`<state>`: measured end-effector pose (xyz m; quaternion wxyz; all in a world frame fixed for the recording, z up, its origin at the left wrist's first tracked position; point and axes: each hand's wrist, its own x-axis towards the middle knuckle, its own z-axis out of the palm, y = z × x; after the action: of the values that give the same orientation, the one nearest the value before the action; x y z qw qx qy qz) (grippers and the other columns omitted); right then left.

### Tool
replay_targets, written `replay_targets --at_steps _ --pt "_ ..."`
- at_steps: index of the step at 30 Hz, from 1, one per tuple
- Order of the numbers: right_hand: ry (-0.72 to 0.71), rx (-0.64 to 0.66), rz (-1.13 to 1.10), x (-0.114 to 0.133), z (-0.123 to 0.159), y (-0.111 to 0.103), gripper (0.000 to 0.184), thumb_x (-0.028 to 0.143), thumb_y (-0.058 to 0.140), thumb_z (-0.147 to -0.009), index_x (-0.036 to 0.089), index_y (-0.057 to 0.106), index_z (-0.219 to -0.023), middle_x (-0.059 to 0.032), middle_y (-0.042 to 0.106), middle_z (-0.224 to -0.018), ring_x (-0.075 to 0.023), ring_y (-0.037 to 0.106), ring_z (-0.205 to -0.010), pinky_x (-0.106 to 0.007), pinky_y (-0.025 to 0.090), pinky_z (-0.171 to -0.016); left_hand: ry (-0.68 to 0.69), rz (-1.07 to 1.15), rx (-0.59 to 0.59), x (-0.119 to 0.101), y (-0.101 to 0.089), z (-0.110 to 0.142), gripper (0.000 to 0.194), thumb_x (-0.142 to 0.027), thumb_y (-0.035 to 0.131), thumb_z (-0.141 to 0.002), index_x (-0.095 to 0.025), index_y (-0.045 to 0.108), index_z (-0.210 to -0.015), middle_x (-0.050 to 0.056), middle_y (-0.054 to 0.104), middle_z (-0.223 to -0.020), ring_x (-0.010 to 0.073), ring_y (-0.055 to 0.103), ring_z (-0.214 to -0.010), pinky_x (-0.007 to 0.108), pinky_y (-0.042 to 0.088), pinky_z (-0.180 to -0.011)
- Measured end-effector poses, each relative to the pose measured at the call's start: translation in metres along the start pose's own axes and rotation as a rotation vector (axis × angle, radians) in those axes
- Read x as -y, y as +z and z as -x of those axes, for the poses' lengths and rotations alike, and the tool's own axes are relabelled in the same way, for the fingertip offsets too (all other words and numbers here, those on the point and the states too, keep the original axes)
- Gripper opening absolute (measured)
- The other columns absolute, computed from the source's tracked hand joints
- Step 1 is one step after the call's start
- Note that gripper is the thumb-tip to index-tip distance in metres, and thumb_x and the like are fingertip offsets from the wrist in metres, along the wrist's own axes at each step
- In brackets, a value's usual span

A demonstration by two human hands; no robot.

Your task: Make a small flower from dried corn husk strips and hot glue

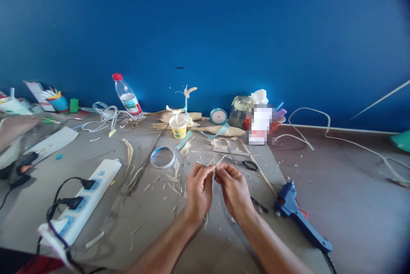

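In the middle of the table my left hand [199, 186] and my right hand [234, 188] meet, fingertips almost touching. Both are closed in a pinch on a thin pale strip of dried husk [221, 161], whose tip sticks up between them; most of it is hidden by the fingers. Husk scraps [174, 184] lie to the left of my hands. Just beyond are a roll of clear tape [162, 157] and black-handled scissors [250, 165], partly covered by my right hand. A yellow paper cup [178, 130] holds an upright stem wrapped in light blue, topped with a husk piece [190, 91].
A blue hot glue gun [297, 214] lies at right, a white power strip [92, 197] with black plugs at left. Along the blue wall stand a leaning bottle [128, 97], a ribbon spool [218, 116] and a glass jar [239, 109]. Another person's hand [19, 128] shows at far left.
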<state>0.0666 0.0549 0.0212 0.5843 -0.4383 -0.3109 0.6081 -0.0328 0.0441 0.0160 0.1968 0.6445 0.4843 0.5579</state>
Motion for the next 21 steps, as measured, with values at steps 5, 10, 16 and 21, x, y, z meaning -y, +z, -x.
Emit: replay_targets --at_steps 5,10,16,21 --pt "0.023 -0.054 0.019 -0.0008 -0.0005 0.0010 0.019 0.030 0.072 -0.062 0.017 0.058 -0.060 0.0054 0.048 -0.054 -0.0085 0.039 -0.052 -0.022 0.032 -0.054 0.054 -0.065 0.016 -0.0001 0.0001 0.0009 0.025 -0.011 0.043 -0.087 -0.020 0.062 -0.099 0.003 0.059 -0.078 0.0122 0.055 -0.071 0.025 0.047 -0.065" --pt "0.035 -0.072 0.005 0.0028 0.0014 0.0056 0.020 0.030 0.072 -0.061 0.016 0.058 -0.058 0.0053 0.047 -0.052 -0.0084 0.039 -0.051 -0.022 0.032 -0.052 0.066 -0.075 0.034 0.0026 0.0005 0.0025 0.026 -0.011 0.041 -0.087 -0.020 0.061 -0.102 0.005 0.059 -0.086 0.0132 0.056 -0.078 0.027 0.049 -0.070" --pt "0.026 -0.065 -0.080 0.0061 0.0041 0.0081 0.019 0.028 0.073 -0.060 0.017 0.058 -0.058 0.0051 0.049 -0.052 -0.0083 0.040 -0.051 -0.023 0.032 -0.052 0.085 -0.055 0.034 0.0024 0.0015 0.0032 0.030 -0.011 0.040 -0.087 -0.022 0.061 -0.105 0.007 0.058 -0.096 0.0149 0.057 -0.090 0.030 0.049 -0.077" --pt "0.032 -0.052 -0.151 0.0055 0.0068 0.0086 0.015 0.026 0.073 -0.062 0.017 0.060 -0.062 0.0032 0.053 -0.058 -0.0095 0.044 -0.054 -0.024 0.036 -0.056 0.053 -0.004 0.010 0.0005 0.0021 0.0017 0.027 -0.011 0.043 -0.086 -0.023 0.064 -0.099 0.006 0.059 -0.094 0.0139 0.058 -0.086 0.028 0.050 -0.072"
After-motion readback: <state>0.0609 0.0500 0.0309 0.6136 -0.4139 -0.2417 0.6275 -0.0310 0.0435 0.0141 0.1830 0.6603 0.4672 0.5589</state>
